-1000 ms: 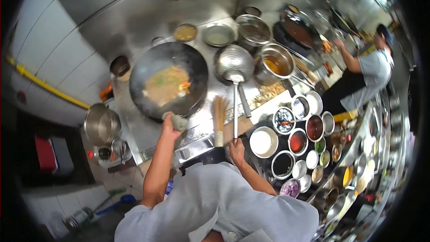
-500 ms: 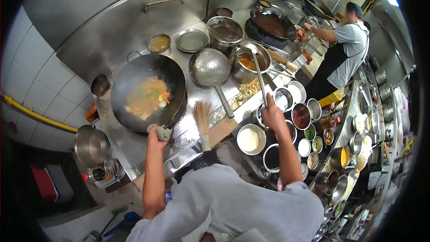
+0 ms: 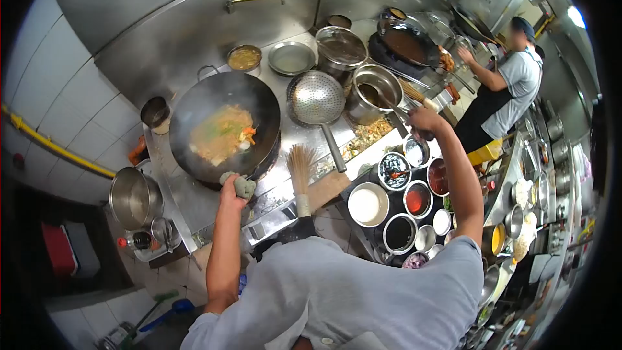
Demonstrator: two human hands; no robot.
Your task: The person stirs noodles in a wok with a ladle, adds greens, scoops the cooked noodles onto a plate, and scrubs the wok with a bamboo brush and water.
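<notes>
Left hand was clamped on a grey cloth at the near rim of the wok; food lay inside. Bare surface showed between wok and near-left edge. Right hand was closed around a ladle, far end within the rim of the pot. Strainer left little room between wok and pot. Steel wall stood behind.

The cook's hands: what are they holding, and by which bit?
The right hand holds a ladle by its handle. The left hand grips a bunched grey cloth at the wok's near rim.
</notes>
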